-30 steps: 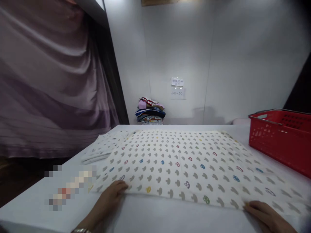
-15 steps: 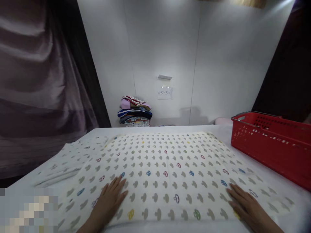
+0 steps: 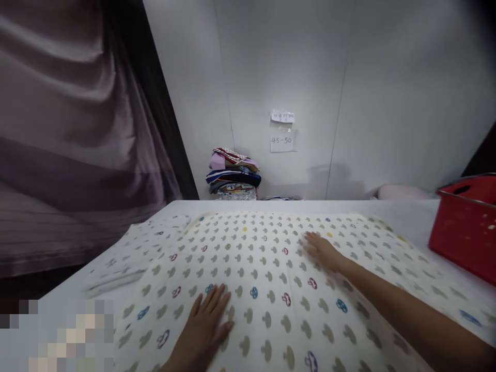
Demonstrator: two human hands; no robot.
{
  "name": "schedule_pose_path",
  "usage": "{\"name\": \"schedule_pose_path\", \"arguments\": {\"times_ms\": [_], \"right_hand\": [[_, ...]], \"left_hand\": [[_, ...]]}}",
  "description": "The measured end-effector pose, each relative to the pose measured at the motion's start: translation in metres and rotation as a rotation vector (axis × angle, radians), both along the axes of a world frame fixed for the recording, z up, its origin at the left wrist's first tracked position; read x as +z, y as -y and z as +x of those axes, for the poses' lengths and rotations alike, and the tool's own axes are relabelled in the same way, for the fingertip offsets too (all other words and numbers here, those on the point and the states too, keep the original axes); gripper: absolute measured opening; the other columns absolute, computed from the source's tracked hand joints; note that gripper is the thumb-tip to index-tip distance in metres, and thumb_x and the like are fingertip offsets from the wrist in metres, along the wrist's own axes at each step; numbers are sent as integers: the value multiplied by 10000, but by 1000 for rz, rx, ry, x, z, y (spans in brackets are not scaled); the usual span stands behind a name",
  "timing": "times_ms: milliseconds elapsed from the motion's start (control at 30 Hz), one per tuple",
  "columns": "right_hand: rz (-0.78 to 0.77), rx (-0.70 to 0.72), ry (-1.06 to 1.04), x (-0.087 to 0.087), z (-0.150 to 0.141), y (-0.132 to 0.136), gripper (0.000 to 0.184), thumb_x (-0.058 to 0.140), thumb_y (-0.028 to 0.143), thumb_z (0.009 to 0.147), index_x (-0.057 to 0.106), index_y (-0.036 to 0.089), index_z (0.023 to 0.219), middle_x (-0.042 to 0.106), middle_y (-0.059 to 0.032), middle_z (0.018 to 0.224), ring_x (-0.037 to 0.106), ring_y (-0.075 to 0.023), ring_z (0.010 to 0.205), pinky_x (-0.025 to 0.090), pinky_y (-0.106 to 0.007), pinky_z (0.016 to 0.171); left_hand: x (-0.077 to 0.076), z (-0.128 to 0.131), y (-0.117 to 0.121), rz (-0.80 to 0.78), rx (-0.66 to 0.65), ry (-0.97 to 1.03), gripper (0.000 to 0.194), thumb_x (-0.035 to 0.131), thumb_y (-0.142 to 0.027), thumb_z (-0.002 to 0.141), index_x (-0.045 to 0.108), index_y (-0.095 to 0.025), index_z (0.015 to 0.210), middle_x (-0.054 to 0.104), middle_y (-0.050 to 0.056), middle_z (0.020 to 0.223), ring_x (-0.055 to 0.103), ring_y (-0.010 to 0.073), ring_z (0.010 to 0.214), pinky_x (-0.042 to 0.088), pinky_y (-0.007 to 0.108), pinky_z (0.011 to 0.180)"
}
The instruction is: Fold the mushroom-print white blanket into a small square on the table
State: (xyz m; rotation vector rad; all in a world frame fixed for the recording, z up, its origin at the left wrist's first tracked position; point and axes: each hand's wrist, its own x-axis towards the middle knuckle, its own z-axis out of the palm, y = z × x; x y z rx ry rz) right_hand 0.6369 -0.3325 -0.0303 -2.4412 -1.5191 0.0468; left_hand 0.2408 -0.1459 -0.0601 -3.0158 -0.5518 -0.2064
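A cream cloth (image 3: 256, 258) printed with grey and coloured mushrooms lies spread over the white table. On its near left part rests my left hand (image 3: 207, 323), palm down with the fingers apart. My right hand (image 3: 321, 250) reaches across to the far middle of the cloth, slightly blurred, its fingers stretched out and nothing held. Left of the cloth lies another pale printed cloth (image 3: 132, 248), with a folded edge toward me.
A red plastic basket (image 3: 465, 232) stands at the right of the table (image 3: 411, 212). Behind the table a stack of folded fabrics (image 3: 234, 175) sits against the wall, below paper labels (image 3: 282, 140). A mauve curtain (image 3: 77, 155) hangs on the left.
My right hand has moved from the near right of the cloth to its far middle. My left hand stays flat near the left. The view has turned somewhat to the right-hand side's loss, cutting off more basket.
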Motion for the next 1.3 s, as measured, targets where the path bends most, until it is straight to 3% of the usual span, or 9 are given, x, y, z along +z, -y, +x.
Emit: {"name": "schedule_pose_path", "arguments": {"times_ms": [100,200,400,633,767,900,1033,1167,1300], "right_hand": [[13,-43,-19,5,26,-72,394,355,294,966,514,149,1296,443,-118,1403,381,-233,1304,326,-359,1061],[12,-95,-23,3,51,-123,342,336,207,965,591,132,1180,575,-138,1249,514,-226,1169,402,-331,969],[-76,-179,1,-6,81,-176,242,511,305,920,611,123,1042,613,-98,1082,571,-198,1005,464,-385,859],[-107,-186,75,-6,83,-191,254,412,95,897,616,75,1049,571,-191,1108,565,-229,1021,434,-302,803],[-82,-200,100,-4,80,-192,334,351,32,877,544,91,1142,569,-177,1129,582,-214,989,424,-294,799],[-53,-238,98,-7,85,-197,352,308,15,873,518,78,1148,571,-191,1127,580,-223,1004,424,-298,802],[-60,-254,85,-16,91,-203,325,326,43,874,534,79,1122,569,-195,1123,601,-235,968,438,-307,775],[-76,-266,91,-20,93,-202,327,347,63,879,542,106,1138,564,-178,1130,602,-227,979,442,-299,777],[-93,-238,90,-21,95,-200,312,356,66,872,600,118,1059,567,-169,1096,607,-231,961,447,-300,756]], "left_hand": [[-4,-4,-1,63,-37,26,598,406,-491,902,210,-340,1447,323,19,1471,379,257,1323,390,446,1030],[-9,-6,-7,84,-66,56,651,451,-492,880,162,-371,1450,340,7,1461,418,258,1297,423,425,1002],[-16,-6,-14,46,-49,29,682,476,-506,859,134,-431,1444,354,-28,1453,457,270,1265,441,442,977],[-13,-6,-12,97,-84,49,711,470,-504,864,101,-397,1461,366,-10,1446,474,267,1251,464,426,946],[-13,-8,-9,68,-49,62,714,483,-469,863,99,-406,1461,358,-10,1452,454,262,1269,449,440,977],[-32,-15,-16,126,-65,131,715,481,-485,845,144,-381,1467,389,20,1440,468,255,1259,461,432,973],[-48,-21,-25,237,-153,215,667,492,-490,824,292,-323,1437,447,50,1407,511,241,1217,493,399,931],[-35,-20,-13,286,-145,312,530,541,-375,819,457,-266,1330,502,54,1369,512,211,1213,469,358,967],[-16,-16,0,245,-130,353,489,578,-342,802,504,-221,1270,543,75,1327,516,211,1206,479,352,962]]}}
